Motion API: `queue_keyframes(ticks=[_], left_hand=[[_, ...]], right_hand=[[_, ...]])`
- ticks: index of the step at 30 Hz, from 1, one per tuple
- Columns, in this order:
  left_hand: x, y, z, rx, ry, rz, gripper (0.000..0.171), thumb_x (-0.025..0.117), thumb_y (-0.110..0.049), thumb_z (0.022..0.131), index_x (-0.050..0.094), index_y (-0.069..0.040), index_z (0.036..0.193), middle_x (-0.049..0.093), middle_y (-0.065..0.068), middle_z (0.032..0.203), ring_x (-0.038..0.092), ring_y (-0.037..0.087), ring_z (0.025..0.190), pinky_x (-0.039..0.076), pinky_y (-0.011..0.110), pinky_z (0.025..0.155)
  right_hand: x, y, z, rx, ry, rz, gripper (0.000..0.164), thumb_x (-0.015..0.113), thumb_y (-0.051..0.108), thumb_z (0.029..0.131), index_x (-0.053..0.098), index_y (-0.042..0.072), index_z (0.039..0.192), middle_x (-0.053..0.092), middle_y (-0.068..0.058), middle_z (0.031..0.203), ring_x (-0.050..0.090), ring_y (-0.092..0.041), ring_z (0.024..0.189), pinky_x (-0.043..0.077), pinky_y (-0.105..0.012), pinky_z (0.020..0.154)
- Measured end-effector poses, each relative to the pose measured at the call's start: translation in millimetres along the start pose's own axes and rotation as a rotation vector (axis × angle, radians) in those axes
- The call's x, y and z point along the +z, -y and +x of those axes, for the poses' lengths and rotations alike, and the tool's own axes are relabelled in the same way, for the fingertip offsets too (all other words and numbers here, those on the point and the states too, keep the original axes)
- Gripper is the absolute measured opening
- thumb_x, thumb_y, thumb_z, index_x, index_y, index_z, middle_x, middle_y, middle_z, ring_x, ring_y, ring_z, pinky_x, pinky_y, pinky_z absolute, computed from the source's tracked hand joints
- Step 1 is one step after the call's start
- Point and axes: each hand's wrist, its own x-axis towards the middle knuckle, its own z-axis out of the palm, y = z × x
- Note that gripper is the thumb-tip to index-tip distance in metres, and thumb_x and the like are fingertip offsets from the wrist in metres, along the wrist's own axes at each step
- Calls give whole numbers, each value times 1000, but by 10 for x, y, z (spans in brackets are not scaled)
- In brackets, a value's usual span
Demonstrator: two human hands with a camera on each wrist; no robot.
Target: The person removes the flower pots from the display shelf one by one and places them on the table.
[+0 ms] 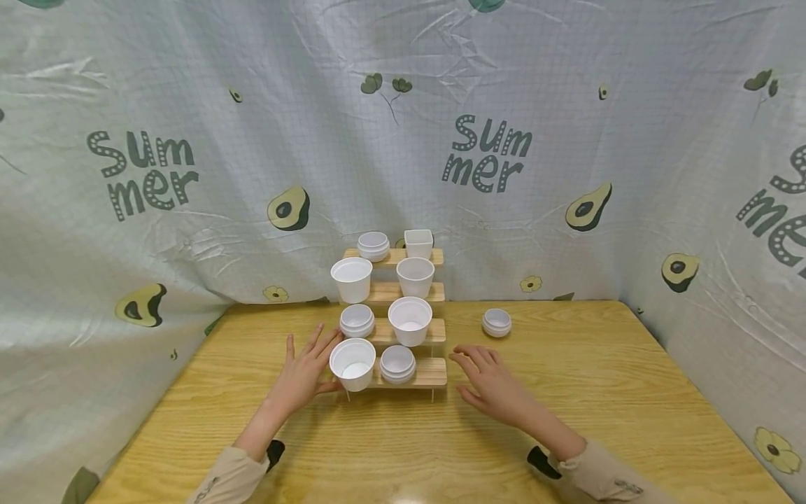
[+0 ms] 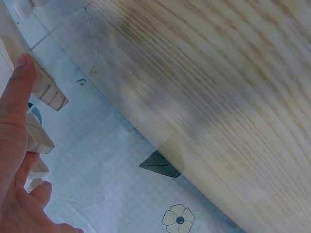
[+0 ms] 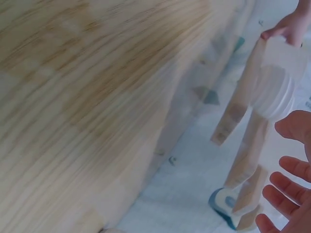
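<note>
A tiered wooden stand (image 1: 431,372) with clear supports stands mid-table, white cups and low round jars on its steps. My left hand (image 1: 303,376) is at its left end, fingers spread beside the front white cup (image 1: 352,365). In the left wrist view the thumb (image 2: 20,85) touches a wooden step (image 2: 48,92). To the right of the stand hovers my right hand (image 1: 497,392), fingers loosely bent, holding nothing and apart from the steps. Next to the front cup sits a low round jar (image 1: 398,365). A square white cup (image 1: 418,243) is on the top step.
A single low white jar (image 1: 497,323) lies on the wooden table (image 1: 567,364), to the right of the stand and behind my right hand. A printed cloth (image 1: 390,154) hangs behind the table and along both sides.
</note>
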Motion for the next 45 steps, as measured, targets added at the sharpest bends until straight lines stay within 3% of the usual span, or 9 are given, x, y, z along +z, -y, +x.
queue_keyframes(ticks=[15, 22, 29, 45], left_hand=[[19, -1, 14, 22, -41, -6, 90, 73, -45, 58, 40, -10, 134, 41, 7, 139, 32, 35, 130, 19, 71, 94], [-8, -23, 26, 6, -9, -27, 90, 74, -43, 59, 38, -10, 136, 39, 7, 140, 29, 33, 132, 16, 71, 95], [-23, -37, 32, 2, 0, -28, 89, 74, -42, 60, 39, -10, 135, 39, 7, 140, 28, 33, 133, 17, 71, 95], [-29, -23, -1, -4, 5, -35, 90, 73, -43, 60, 38, -11, 136, 38, 6, 141, 28, 34, 132, 15, 72, 95]], right_hand=[[38, 266, 285, -74, -18, -8, 52, 66, 27, 78, 48, 10, 123, 48, -4, 121, 47, -19, 108, 39, -36, 88], [95, 364, 396, -97, -4, -13, 54, 65, 29, 79, 46, 11, 126, 47, -4, 124, 46, -20, 111, 39, -38, 88], [158, 427, 492, -136, -54, -46, 53, 64, 31, 79, 48, 10, 124, 50, -5, 121, 46, -20, 108, 38, -37, 90], [281, 541, 642, -96, 3, -87, 55, 64, 35, 78, 45, 14, 125, 47, -2, 125, 42, -18, 113, 37, -37, 86]])
